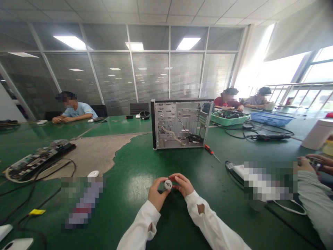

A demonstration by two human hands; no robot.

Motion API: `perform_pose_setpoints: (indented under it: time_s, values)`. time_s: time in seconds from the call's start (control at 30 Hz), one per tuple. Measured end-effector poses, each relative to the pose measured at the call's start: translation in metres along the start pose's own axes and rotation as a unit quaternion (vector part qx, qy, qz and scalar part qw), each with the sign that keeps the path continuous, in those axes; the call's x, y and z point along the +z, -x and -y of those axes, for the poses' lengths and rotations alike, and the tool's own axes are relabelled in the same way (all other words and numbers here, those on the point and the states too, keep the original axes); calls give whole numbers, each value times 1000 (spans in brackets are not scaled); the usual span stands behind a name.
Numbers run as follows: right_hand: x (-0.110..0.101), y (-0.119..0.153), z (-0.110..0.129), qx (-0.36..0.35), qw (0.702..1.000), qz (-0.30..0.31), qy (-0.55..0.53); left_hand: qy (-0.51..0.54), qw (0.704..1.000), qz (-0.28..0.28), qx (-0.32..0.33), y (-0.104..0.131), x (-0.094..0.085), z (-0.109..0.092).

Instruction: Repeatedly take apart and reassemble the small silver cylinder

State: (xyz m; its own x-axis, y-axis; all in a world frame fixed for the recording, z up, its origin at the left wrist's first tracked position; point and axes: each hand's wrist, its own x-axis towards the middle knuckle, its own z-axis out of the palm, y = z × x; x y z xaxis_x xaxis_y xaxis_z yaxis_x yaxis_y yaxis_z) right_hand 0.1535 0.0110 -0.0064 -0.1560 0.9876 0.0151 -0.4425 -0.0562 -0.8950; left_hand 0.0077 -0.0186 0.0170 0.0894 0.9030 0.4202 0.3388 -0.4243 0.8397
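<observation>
White round piece (168, 185) | left hand (157, 193): pinching | right hand (184, 185): beside

Between my left hand (158, 195) and my right hand (184, 186) is a component (168, 185). Beyond, at twelve o'clock, a computer case (189, 118) stands on the table (114, 208). At one, a screwdriver (208, 150) lies beside it; farther off, a basket (230, 121), with a second basket (274, 120) toward two.
</observation>
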Motion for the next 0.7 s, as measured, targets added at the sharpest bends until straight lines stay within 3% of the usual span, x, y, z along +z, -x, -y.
perform_pose_setpoints:
  time_s: [0.27, 0.5, 0.7]
  values:
    - [-6, -8, -11, 43, 998, -34, 5, -49, 995, -41, 73, -3, -2, 0]
    - [-6, -8, -11, 44, 998, -42, 6, -57, 996, -56, 39, -1, -2, 3]
    - [-7, -8, -10, 41, 999, -35, -2, -48, 998, -33, 4, -1, -1, 3]
